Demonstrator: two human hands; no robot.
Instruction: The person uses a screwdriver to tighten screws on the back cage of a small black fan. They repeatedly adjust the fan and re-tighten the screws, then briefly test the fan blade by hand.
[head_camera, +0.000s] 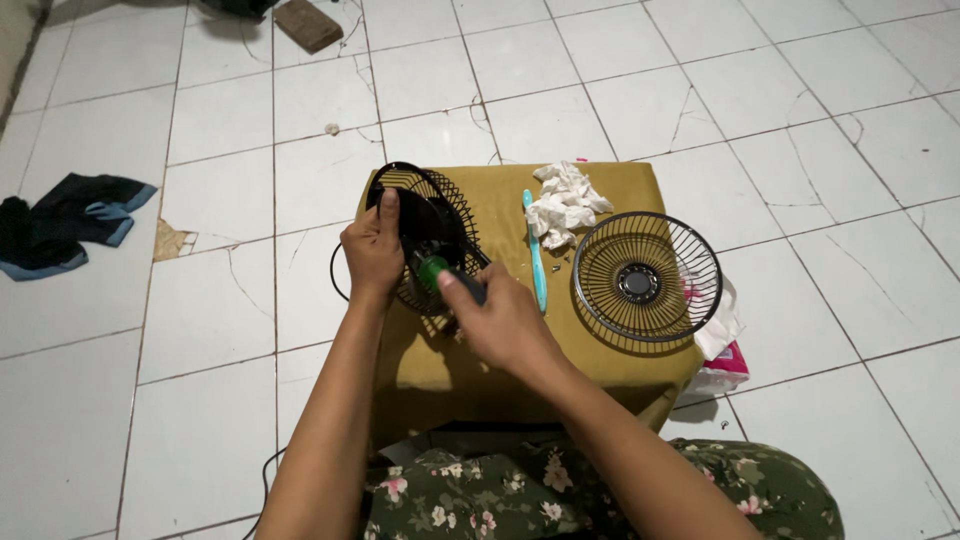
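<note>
Bright, even overhead light, soft short shadows, sharp focus, slight wide-angle bending toward the edges.

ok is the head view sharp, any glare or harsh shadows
Head view: sharp and evenly lit; soft shadows under the detached fan grille and the left hand; faint sheen on the white floor tiles, no harsh glare; tile lines bow slightly near the edges.

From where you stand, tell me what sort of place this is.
Likely a room in a home, with work done on the floor: cracked white floor tiles, a low table under a mustard cloth, and dark clothing lying on the tiles.
</note>
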